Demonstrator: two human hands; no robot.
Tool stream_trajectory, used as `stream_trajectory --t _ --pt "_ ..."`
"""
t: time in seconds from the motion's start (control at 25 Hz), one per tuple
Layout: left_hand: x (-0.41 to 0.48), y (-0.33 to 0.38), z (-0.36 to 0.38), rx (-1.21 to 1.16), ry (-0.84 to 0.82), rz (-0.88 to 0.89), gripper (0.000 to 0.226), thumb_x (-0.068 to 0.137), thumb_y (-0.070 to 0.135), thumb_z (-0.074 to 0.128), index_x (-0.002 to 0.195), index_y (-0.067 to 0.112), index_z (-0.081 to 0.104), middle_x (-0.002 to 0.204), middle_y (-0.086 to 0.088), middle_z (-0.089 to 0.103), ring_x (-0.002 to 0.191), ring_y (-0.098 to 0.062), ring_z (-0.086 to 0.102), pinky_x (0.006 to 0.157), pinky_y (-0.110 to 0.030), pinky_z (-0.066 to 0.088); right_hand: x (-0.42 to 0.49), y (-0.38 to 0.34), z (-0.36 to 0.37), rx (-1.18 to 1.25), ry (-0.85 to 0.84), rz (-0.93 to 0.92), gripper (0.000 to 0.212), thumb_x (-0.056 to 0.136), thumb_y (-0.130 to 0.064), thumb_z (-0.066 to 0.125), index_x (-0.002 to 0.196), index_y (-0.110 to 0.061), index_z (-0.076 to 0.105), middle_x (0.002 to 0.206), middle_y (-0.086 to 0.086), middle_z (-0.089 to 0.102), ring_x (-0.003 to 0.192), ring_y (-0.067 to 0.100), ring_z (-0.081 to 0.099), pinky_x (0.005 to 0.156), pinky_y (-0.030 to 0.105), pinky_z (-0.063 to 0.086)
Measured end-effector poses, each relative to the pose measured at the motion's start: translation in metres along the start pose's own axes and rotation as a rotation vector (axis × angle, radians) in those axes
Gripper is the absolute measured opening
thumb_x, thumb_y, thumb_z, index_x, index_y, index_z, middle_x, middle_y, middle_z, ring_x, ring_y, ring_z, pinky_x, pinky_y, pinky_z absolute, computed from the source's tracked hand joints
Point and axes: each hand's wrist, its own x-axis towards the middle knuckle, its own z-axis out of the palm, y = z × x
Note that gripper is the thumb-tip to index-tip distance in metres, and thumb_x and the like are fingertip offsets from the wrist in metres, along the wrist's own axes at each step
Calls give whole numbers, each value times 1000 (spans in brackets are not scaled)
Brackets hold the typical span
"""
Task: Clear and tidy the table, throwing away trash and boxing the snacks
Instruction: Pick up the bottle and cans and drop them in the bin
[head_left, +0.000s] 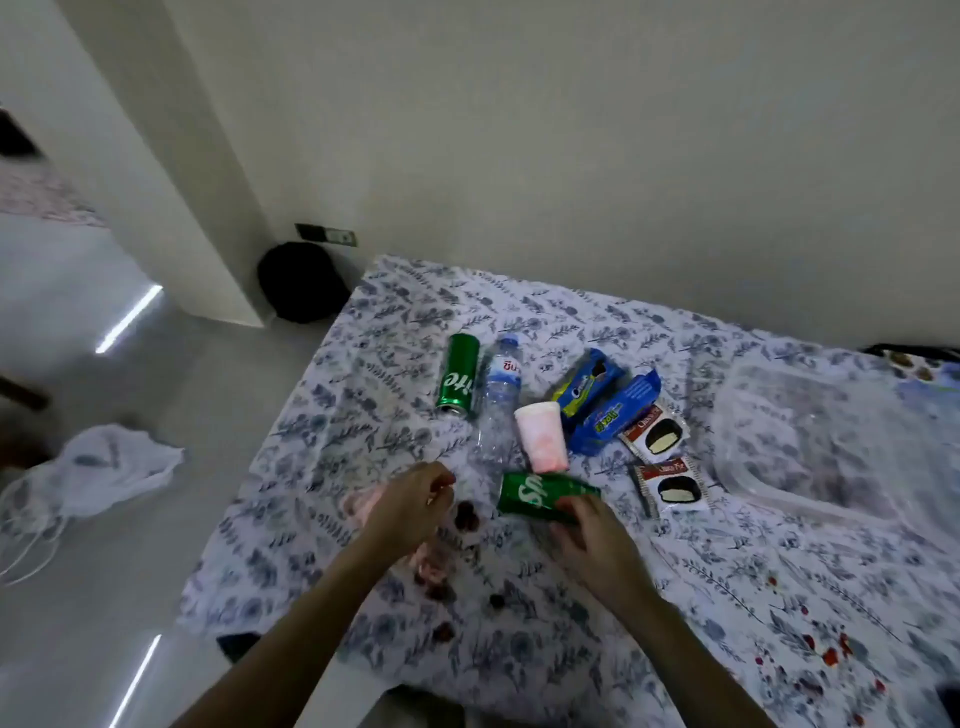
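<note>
A lying green can (540, 497) near the table's (727, 587) front-left edge is grasped at its end by the right hand (597, 540); the left hand (410, 506) is curled, apparently pinching a small scrap — the can is best lifted level, in case it is not empty. Counted: two green cans, one water bottle (501, 384), one cup (540, 435), two blue cookie packs, two chocolate pies — and one clear box (831, 441) at the right edge.

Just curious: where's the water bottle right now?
The water bottle lies mid-table, between the far green can on its left and the pink cup on its right.
</note>
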Motion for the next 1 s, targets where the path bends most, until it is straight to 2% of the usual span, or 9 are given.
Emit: stream_trajectory --t 0.08,0.16,0.32,0.44,0.56,0.68,0.8,0.92,1.0 --pt "21 -13 2 -72 -11 -10 19 93 20 53 107 14 65 105 -3 66 93 -15 61 86 -29 52 14 3 5 -105 77 49 38 89 -22 59 124 -9 53 125 8 54 110 23 53 88 33 46" --pt "37 -16 6 -76 -65 -9 16 93 16 53 102 12 65 99 -2 65 89 -15 60 81 -24 49 17 6 11 -221 40 76 49 80 -15 68 126 -7 52 126 13 55 113 32 55 91 41 48" --pt "80 -15 3 -181 4 -71 10 92 17 55 97 11 62 91 -2 64 84 -20 62 73 -26 47 17 15 28 -387 -33 208 76 62 -30 84 127 -9 51 121 14 61 108 34 62 86 46 52" --pt "103 -10 12 -284 31 -205 37 87 37 63 110 9 58 100 -5 64 90 -24 63 81 -35 52 7 11 39 -348 -100 352 76 83 -39 65 145 -14 28 135 9 47 123 29 49 101 41 40" --pt "115 5 25 -305 -4 -277 53 79 45 70 111 7 53 98 -5 59 92 -27 60 81 -35 50 -5 11 44 -219 -85 397 76 89 -48 53 149 -24 13 133 2 45 119 21 47 92 29 43" --pt "120 14 29 -299 4 -271 56 75 34 76 115 3 51 93 -2 50 91 -26 55 81 -32 45 -15 8 45 -50 21 412 70 87 -46 58 145 -23 27 118 -2 51 105 16 53 78 22 42" --pt "109 20 20 -440 -64 -251 48 75 27 76 113 7 56 89 0 58 83 -21 60 82 -38 54 -18 7 39 114 107 419 56 84 -44 63 132 -21 45 97 -7 53 79 7 56 68 19 45" --pt "98 14 -3 -580 -66 -196 51 75 28 76 120 19 53 97 8 61 90 -11 62 76 -30 55 -7 -2 28 199 225 433 40 83 -41 66 116 -29 49 85 -8 55 71 7 56 59 15 43" --pt "98 7 -23 -649 39 -171 51 76 31 75 120 24 52 103 6 62 93 -16 64 75 -38 58 10 -11 22 209 243 411 31 83 -43 65 108 -32 50 81 -7 56 70 6 55 56 15 42"
